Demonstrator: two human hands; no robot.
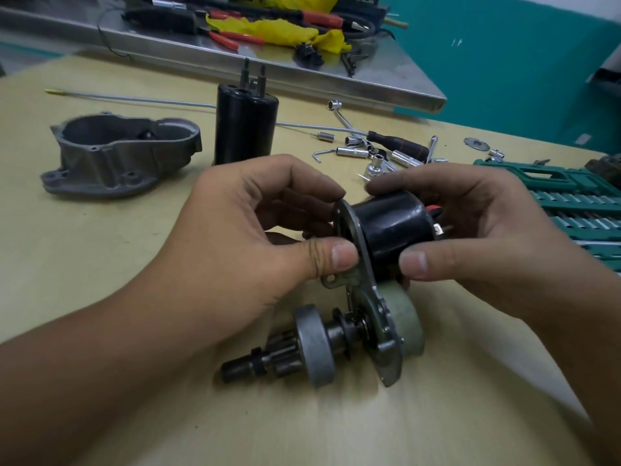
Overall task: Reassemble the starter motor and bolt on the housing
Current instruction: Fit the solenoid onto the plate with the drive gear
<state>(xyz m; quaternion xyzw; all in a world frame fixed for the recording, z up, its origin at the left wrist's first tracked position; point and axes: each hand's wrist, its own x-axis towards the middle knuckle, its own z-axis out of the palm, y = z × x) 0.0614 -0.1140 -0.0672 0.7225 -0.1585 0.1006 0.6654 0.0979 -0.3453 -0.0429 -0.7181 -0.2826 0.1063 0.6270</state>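
Both hands were on the starter assembly (369, 297) low on the table (100, 264) — left hand (255, 237) pinching the mounting plate (353, 250), right hand (470, 230) curled round the black solenoid (389, 223). Looked heavy, rigid, probably greasy — I'd grab the solenoid body. Solenoid terminals mostly hidden. Housing (117, 153) sat well apart, left.

Black solenoid (391, 227) on grey bracket plate (369, 297), pinion shaft (285, 354) pointing toward 8 o'clock. Grey housing (117, 153) at 10 o'clock; black motor body (245, 127) upright at 11 o'clock.
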